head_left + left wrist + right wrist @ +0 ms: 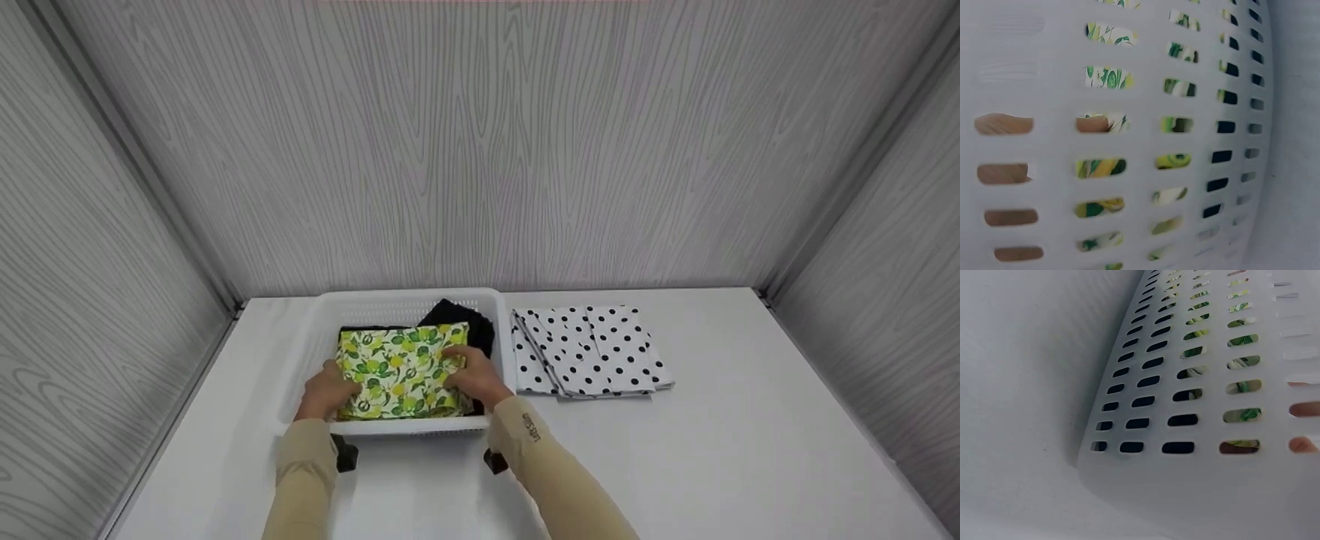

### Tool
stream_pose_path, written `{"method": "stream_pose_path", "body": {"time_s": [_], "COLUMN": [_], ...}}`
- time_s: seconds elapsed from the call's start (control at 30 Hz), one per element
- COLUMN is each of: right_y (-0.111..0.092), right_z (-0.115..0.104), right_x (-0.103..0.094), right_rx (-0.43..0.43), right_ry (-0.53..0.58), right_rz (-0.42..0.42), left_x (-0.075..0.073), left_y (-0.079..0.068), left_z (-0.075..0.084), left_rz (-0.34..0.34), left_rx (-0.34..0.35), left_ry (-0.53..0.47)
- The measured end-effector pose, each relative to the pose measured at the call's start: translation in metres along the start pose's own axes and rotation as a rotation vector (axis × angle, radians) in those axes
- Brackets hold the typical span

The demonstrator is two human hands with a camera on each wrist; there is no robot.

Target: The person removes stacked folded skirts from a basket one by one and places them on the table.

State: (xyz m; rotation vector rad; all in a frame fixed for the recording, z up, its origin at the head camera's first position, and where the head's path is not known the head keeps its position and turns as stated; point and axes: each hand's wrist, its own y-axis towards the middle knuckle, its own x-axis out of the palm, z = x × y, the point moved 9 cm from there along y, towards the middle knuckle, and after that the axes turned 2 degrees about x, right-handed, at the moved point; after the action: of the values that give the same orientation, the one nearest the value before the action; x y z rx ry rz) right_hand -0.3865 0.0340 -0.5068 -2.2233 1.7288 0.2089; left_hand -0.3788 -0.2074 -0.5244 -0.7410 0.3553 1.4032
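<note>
A folded lemon-print cloth [401, 367], green and yellow on white, lies inside a white plastic basket [397, 427]. My left hand [326, 390] grips its left edge, thumb on top. On the right side, my right hand [478, 375] holds the other edge, with thumb and a finger over the print. Black fabric [480, 330] shows beneath and behind the cloth. Both wrist views look through the basket's slotted wall [1145, 140], with patches of print and skin showing in the slots; the fingertips under the cloth are hidden.
To the right of the basket, a folded white cloth with black dots [592, 352] lies on the white table [712, 465]. Grey wood-grain panels [480, 150] stand behind and on both sides. The basket is close to the back panel.
</note>
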Motion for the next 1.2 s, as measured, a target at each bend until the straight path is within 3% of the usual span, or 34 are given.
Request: {"method": "stream_pose_path", "body": {"time_s": [0.13, 0.3, 0.6, 0.87, 1.2], "right_y": [0.002, 0.004, 0.002, -0.001, 0.001], "right_z": [0.002, 0.002, -0.001, 0.001, 0.002], "right_x": [0.001, 0.0, -0.01, -0.001, 0.006], "right_rx": [0.027, 0.021, 0.005, 0.017, 0.018], "right_ry": [0.002, 0.02, 0.095, 0.069, 0.038], "right_rz": [-0.011, 0.007, 0.12, 0.001, -0.088], "left_x": [-0.005, -0.007, 0.006, 0.002, 0.012], "left_y": [0.002, 0.004, 0.005, 0.005, 0.01], "left_z": [0.007, 0.014, 0.002, 0.004, 0.013], "left_rz": [0.053, 0.087, 0.01, 0.062, -0.067], "left_rx": [0.064, 0.137, 0.021, 0.021, 0.085], "left_ry": [0.045, -0.016, -0.098, -0.086, -0.158]}}
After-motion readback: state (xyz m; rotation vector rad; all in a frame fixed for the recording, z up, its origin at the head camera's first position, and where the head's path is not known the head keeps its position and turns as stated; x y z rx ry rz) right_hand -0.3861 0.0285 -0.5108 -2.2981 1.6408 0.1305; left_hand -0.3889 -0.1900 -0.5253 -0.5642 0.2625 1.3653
